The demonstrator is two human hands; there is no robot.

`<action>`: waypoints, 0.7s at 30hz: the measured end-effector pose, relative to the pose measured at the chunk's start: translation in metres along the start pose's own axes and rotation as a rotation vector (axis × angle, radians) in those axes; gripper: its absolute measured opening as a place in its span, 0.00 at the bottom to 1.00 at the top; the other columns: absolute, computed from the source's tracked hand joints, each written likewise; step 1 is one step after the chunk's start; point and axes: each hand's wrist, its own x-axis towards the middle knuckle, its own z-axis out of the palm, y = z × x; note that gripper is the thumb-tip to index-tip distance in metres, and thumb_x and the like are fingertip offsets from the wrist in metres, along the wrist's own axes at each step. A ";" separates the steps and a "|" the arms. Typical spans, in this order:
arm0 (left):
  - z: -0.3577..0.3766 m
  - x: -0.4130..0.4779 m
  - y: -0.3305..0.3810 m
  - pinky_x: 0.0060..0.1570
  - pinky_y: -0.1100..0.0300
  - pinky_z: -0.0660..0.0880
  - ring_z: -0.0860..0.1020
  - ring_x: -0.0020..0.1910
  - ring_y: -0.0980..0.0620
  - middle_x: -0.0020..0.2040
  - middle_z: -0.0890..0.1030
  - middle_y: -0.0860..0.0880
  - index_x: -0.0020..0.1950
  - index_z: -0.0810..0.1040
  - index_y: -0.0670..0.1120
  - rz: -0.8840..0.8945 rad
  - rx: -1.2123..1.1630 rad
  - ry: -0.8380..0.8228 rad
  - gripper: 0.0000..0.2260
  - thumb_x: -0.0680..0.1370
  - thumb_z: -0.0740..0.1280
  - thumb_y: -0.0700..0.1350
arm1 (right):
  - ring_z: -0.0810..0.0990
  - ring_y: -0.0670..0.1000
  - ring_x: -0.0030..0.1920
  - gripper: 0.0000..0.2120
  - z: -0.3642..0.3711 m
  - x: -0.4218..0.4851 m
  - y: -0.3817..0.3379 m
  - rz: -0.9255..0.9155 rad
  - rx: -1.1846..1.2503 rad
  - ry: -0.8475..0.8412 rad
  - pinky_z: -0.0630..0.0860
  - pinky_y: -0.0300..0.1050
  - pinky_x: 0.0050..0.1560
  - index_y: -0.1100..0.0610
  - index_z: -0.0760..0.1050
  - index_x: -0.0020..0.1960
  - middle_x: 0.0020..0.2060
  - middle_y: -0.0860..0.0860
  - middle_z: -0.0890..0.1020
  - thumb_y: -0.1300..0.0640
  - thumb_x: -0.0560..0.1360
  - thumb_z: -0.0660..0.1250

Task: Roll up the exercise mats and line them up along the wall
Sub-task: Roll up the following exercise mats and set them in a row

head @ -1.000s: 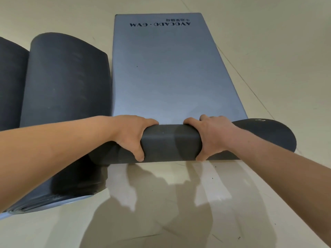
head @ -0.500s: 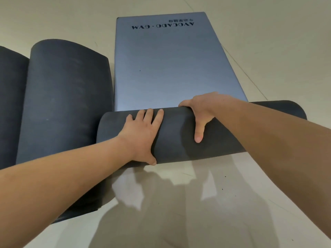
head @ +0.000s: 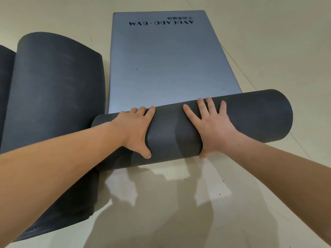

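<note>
Nearest the person, the shadows (head: 161, 203) of both forearms fall on the pale floor (head: 268, 42). Just past them, the rolled part (head: 250, 117) of the mat lies crosswise on the floor, dark side out, and both hands rest on it.

The left hand (head: 136, 130) lies flat on the left half of the roll, fingers reaching over the top and thumb pointing down the near side, much as it did half a second ago. The right hand (head: 211, 127) now also lies flat with its fingers spread. Half a second ago it was hooked over the far side of the roll. A second ago both hands were clasping the roll; now neither grasps it, and both palms press on it with fingers straight. The roll looks thicker than it did a second ago.

To the left, a dark rolled mat (head: 53, 90) runs from near to far, its near end passing under the left forearm. The left end of the roll reaches its side. Another dark mat (head: 4, 72) shows at the left edge of the view.

Beyond the hands, the unrolled blue-grey mat (head: 166, 68) stretches flat across the floor. Its far edge bears the upside-down print "AVOCADO · GYM" (head: 161, 23).
</note>
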 end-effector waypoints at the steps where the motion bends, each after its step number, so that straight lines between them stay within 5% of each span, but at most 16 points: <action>1: 0.004 -0.004 0.001 0.70 0.41 0.73 0.64 0.78 0.41 0.82 0.57 0.44 0.85 0.35 0.51 -0.008 0.028 0.029 0.68 0.61 0.74 0.76 | 0.51 0.69 0.82 0.81 -0.002 0.004 0.005 -0.028 0.010 0.009 0.58 0.77 0.76 0.49 0.29 0.84 0.82 0.65 0.50 0.22 0.52 0.78; 5: 0.023 -0.016 0.009 0.76 0.36 0.65 0.54 0.83 0.38 0.84 0.50 0.40 0.84 0.30 0.50 -0.075 0.141 0.117 0.69 0.64 0.73 0.77 | 0.72 0.60 0.71 0.76 -0.020 0.026 0.025 -0.116 0.102 -0.022 0.72 0.66 0.68 0.43 0.40 0.83 0.72 0.54 0.70 0.23 0.48 0.78; 12: -0.003 -0.005 -0.005 0.59 0.42 0.79 0.75 0.63 0.44 0.67 0.73 0.48 0.82 0.47 0.54 -0.033 0.010 0.113 0.59 0.61 0.75 0.71 | 0.81 0.53 0.51 0.62 -0.049 0.037 0.035 -0.126 0.222 -0.156 0.79 0.50 0.48 0.37 0.55 0.79 0.53 0.43 0.78 0.31 0.52 0.83; 17: 0.000 -0.028 0.010 0.54 0.48 0.81 0.80 0.53 0.48 0.58 0.78 0.53 0.80 0.54 0.56 0.039 -0.070 0.054 0.49 0.66 0.75 0.65 | 0.81 0.51 0.50 0.53 -0.045 0.012 0.039 -0.133 0.261 -0.229 0.77 0.48 0.47 0.32 0.62 0.73 0.49 0.39 0.80 0.33 0.52 0.82; 21: -0.004 -0.048 0.029 0.49 0.50 0.82 0.81 0.45 0.52 0.47 0.81 0.56 0.72 0.64 0.61 0.126 -0.233 -0.120 0.40 0.64 0.78 0.60 | 0.82 0.49 0.55 0.52 -0.033 -0.020 0.048 -0.156 0.439 -0.456 0.81 0.53 0.57 0.30 0.67 0.70 0.53 0.36 0.80 0.40 0.51 0.88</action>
